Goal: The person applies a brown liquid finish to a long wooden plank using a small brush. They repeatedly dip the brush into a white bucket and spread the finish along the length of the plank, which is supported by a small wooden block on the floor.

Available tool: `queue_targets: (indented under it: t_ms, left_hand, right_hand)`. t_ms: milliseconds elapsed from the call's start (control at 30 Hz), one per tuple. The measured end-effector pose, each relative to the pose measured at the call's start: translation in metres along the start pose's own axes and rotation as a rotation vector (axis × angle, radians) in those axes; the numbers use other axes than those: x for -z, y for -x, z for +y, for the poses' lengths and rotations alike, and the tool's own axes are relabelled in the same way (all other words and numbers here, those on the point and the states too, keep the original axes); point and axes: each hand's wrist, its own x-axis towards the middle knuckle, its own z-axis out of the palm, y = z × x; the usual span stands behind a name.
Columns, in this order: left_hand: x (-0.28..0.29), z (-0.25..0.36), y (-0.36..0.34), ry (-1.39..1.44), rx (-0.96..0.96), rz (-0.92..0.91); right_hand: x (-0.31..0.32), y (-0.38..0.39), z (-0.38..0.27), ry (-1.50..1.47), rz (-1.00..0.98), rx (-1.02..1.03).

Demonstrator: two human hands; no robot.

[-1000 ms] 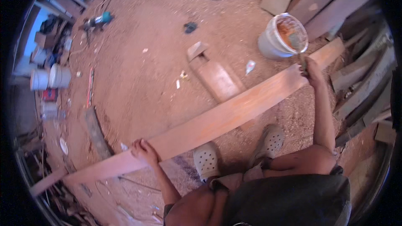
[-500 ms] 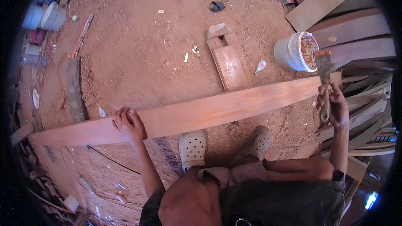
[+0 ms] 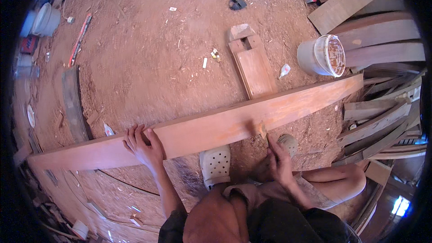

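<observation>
A long pale reddish wooden plank (image 3: 204, 126) lies across in front of me, patched with orange filler toward its right end. My left hand (image 3: 144, 146) grips it left of centre, fingers over the far edge. My right hand (image 3: 280, 166) is closed on the handle of a putty knife, whose orange-smeared blade (image 3: 262, 130) is at the plank's near side, right of centre. Beyond the plank stands a white bucket (image 3: 310, 55) with orange residue inside. A wooden piece (image 3: 254, 69) lies on the sawdusty floor under and beyond the plank. My beige clog (image 3: 214, 165) shows below.
Stacked and leaning boards (image 3: 378, 36) crowd the right side. A dark sandal (image 3: 237, 4) and a small white bottle (image 3: 284, 71) lie on the floor. White buckets (image 3: 46, 20), a red-and-white strip (image 3: 80, 38) and a dark board (image 3: 75, 101) are at the left.
My right hand has moved left and down with the putty knife, from beside the bucket to the middle right of the plank. My left hand still grips the plank.
</observation>
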Motion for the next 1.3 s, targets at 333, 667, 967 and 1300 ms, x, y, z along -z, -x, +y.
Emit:
queue_targets:
  t_ms: [333,667,967,1300]
  left_hand:
    - [-0.002,-0.006,0.001,0.022,-0.049,0.032]
    - [-0.002,-0.006,0.001,0.027,-0.013,0.01]
    - [-0.003,-0.007,0.002,0.02,-0.027,0.025]
    - [0.001,-0.008,0.001,0.02,-0.007,0.008]
  right_hand:
    - [-0.035,-0.006,0.011,0.116,0.092,-0.046]
    - [-0.017,-0.012,-0.001,0.164,0.102,-0.025]
    - [-0.005,-0.012,0.009,0.186,0.113,-0.024]
    - [0.042,-0.02,-0.011,0.298,-0.176,0.084]
